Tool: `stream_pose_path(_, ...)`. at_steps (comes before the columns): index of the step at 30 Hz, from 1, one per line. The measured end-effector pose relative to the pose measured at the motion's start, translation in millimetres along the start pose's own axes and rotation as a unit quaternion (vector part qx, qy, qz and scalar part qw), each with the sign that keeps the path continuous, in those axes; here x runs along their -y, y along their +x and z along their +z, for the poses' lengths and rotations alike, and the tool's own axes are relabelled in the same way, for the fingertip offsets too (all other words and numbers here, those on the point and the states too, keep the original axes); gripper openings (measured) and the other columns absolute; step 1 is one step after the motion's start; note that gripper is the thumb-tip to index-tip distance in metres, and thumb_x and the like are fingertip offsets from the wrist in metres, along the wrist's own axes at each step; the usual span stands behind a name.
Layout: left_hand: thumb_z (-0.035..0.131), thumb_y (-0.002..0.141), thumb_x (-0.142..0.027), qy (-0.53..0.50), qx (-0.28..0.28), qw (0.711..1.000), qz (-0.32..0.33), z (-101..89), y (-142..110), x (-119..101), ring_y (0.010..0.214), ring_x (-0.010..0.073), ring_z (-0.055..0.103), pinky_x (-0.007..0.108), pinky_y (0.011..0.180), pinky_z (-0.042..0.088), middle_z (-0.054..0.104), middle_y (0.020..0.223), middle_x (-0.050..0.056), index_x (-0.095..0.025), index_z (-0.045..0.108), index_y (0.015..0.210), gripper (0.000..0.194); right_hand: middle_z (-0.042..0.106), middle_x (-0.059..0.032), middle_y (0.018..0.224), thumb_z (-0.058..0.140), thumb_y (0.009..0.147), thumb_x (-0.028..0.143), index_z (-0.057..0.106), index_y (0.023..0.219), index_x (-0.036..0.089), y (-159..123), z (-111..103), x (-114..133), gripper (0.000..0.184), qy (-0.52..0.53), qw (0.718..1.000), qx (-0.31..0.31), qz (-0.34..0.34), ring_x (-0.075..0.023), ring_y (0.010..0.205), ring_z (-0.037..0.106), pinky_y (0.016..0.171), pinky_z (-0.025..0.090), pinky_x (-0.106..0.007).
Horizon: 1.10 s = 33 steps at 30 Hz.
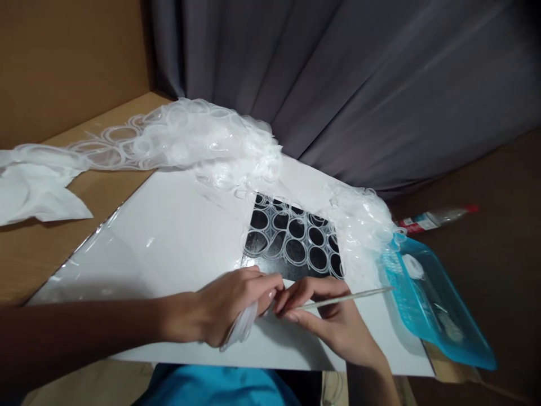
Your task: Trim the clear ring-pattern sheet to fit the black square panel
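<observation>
Gathered under the palm of my left hand [243,296] is a bundle of thin translucent plastic strips [243,328], some of them hanging below it. Its fingers are curled and meet the fingertips of my right hand [325,313]. Between thumb and fingers my right hand pinches a thin pale stick [359,295] that points to the right. Whatever lies between the fingertips of both hands is hidden. Just beyond them, a black sheet [270,266] lies on the white board, with clear plastic rings [295,250] set on it in rows.
A large heap of clear rings [203,138] lies at the back left, and a smaller pile [361,220] to the right. A blue plastic tray [460,338] stands at the right edge near a bottle [435,219]. White cloth-like material [38,189] lies left. A grey curtain [338,84] hangs behind.
</observation>
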<state>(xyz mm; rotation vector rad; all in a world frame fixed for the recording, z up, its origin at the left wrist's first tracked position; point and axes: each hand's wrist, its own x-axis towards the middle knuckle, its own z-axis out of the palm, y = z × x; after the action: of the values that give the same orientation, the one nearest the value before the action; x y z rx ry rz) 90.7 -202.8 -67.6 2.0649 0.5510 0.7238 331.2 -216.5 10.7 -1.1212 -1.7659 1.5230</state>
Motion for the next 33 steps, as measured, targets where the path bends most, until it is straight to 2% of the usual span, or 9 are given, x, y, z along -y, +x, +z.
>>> stream_pose_path(2, 0.044, 0.116, -0.025, -0.029, -0.024, 0.998, -0.041, 0.6, 0, 0, 0.068, 0.0150, 0.056, 0.030, 0.064, 0.045, 0.063, 0.082, -0.002, -0.024, 0.055, 0.104, 0.016, 0.086, -0.0058, 0.089, 0.091, 0.093, 0.029, 0.086, 0.089, 0.032, 1, -3, -9, 0.007, 0.012, 1.000, -0.028, -0.002, -0.0274, 0.085, 0.083, 0.081, 0.069, -0.044)
stream_pose_path(4, 0.039, 0.119, -0.026, -0.008, -0.050, 0.998, -0.034, 3.3, 0, 1, 0.068, 0.0140, 0.059, 0.030, 0.064, 0.046, 0.065, 0.083, -0.002, -0.023, 0.057, 0.108, 0.021, 0.085, -0.0066, 0.091, 0.091, 0.093, 0.030, 0.085, 0.089, 0.030, 5, -8, -15, 0.008, 0.012, 0.997, -0.072, -0.008, -0.0279, 0.085, 0.082, 0.081, 0.069, -0.045)
stream_pose_path(7, 0.041, 0.117, -0.022, 0.139, -0.071, 0.986, 0.056, 9.7, 0, 3, 0.079, 0.0180, 0.066, 0.035, 0.076, 0.052, 0.071, 0.091, 0.004, -0.019, 0.062, 0.110, 0.022, 0.084, -0.0074, 0.094, 0.090, 0.094, 0.034, 0.082, 0.088, 0.027, 22, -14, -20, 0.012, -0.014, 0.990, -0.139, -0.028, -0.0273, 0.090, 0.081, 0.081, 0.067, -0.043)
stream_pose_path(9, 0.047, 0.114, -0.020, 0.270, -0.068, 0.954, 0.114, 13.7, -1, 2, 0.095, 0.0248, 0.071, 0.041, 0.087, 0.055, 0.076, 0.105, 0.011, -0.015, 0.066, 0.119, 0.021, 0.084, -0.0074, 0.097, 0.089, 0.095, 0.035, 0.081, 0.088, 0.026, 40, -16, -22, 0.014, -0.036, 0.987, -0.152, -0.044, -0.0269, 0.095, 0.080, 0.085, 0.066, -0.042)
stream_pose_path(13, 0.058, 0.106, -0.024, 0.445, -0.040, 0.888, 0.111, 17.8, -4, -1, 0.138, 0.0407, 0.064, 0.056, 0.118, 0.047, 0.067, 0.149, 0.025, -0.009, 0.057, 0.153, 0.049, 0.083, -0.0065, 0.104, 0.085, 0.098, 0.034, 0.080, 0.091, 0.025, 74, -12, -28, 0.012, -0.059, 0.993, -0.083, -0.056, -0.0254, 0.099, 0.078, 0.089, 0.063, -0.041)
stream_pose_path(15, 0.059, 0.104, -0.024, 0.476, -0.017, 0.875, 0.085, 18.2, -6, -2, 0.142, 0.0428, 0.062, 0.059, 0.122, 0.043, 0.065, 0.153, 0.026, -0.009, 0.056, 0.156, 0.054, 0.083, -0.0063, 0.106, 0.083, 0.099, 0.033, 0.080, 0.092, 0.025, 85, -11, -34, 0.012, -0.059, 0.997, -0.029, -0.045, -0.0249, 0.100, 0.078, 0.088, 0.062, -0.040)
stream_pose_path(17, 0.058, 0.103, -0.023, 0.490, 0.005, 0.869, 0.067, 18.1, -7, -3, 0.141, 0.0425, 0.064, 0.059, 0.121, 0.044, 0.067, 0.150, 0.026, -0.008, 0.057, 0.154, 0.053, 0.082, -0.0064, 0.105, 0.083, 0.100, 0.034, 0.079, 0.092, 0.024, 90, -11, -41, 0.013, -0.057, 0.998, -0.001, -0.035, -0.0246, 0.099, 0.077, 0.088, 0.061, -0.040)
stream_pose_path(22, 0.056, 0.099, -0.023, 0.498, 0.025, 0.865, 0.058, 18.9, -7, -2, 0.139, 0.0442, 0.065, 0.057, 0.116, 0.050, 0.068, 0.149, 0.028, -0.005, 0.056, 0.154, 0.057, 0.080, -0.0061, 0.104, 0.082, 0.101, 0.033, 0.077, 0.091, 0.024, 90, -14, -54, 0.014, -0.062, 0.997, -0.008, -0.051, -0.0242, 0.100, 0.075, 0.092, 0.058, -0.041)
stream_pose_path(33, 0.056, 0.098, -0.026, 0.505, 0.023, 0.861, 0.062, 23.1, -11, -2, 0.140, 0.0466, 0.065, 0.060, 0.118, 0.049, 0.067, 0.150, 0.030, -0.003, 0.052, 0.158, 0.064, 0.078, -0.0065, 0.106, 0.083, 0.100, 0.030, 0.076, 0.086, 0.023, 87, -13, -55, 0.017, -0.085, 0.993, -0.003, -0.075, -0.0242, 0.103, 0.075, 0.093, 0.059, -0.042)
